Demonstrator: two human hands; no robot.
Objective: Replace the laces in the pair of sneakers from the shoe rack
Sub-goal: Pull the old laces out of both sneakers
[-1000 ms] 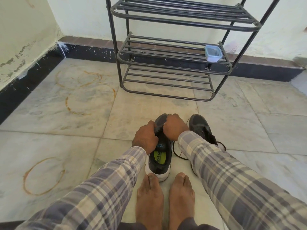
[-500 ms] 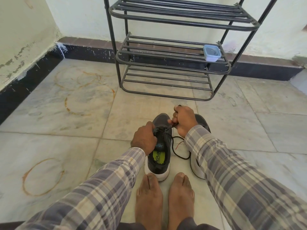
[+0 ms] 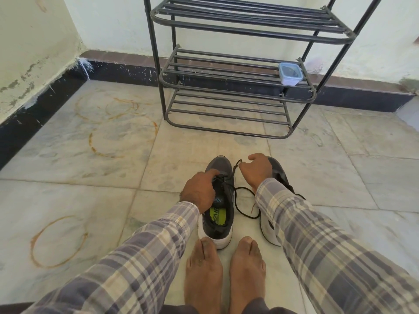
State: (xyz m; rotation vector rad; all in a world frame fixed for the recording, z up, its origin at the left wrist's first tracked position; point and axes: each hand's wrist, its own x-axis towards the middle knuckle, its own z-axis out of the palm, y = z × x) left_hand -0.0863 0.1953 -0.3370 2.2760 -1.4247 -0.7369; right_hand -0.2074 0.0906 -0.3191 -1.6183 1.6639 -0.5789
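Your left hand (image 3: 199,191): gripped the near sneaker (image 3: 223,207) at its tongue, fingers curled into the opening.
Your right hand (image 3: 256,171): pinched the black lace (image 3: 235,169), taut from the eyelets.
Lace slack: looped on the floor (image 3: 317,177) between both shoes.
Second sneaker (image 3: 280,175): lay just right, partly under your sleeve.
Shoe rack (image 3: 235,91): stood beyond, a small lidded container (image 3: 290,73) on its middle shelf.

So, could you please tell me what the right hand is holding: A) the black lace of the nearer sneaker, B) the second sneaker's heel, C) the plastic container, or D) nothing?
A: the right hand pinches the black lace, which runs up from the sneaker that the left hand grips; the container sits on the rack.
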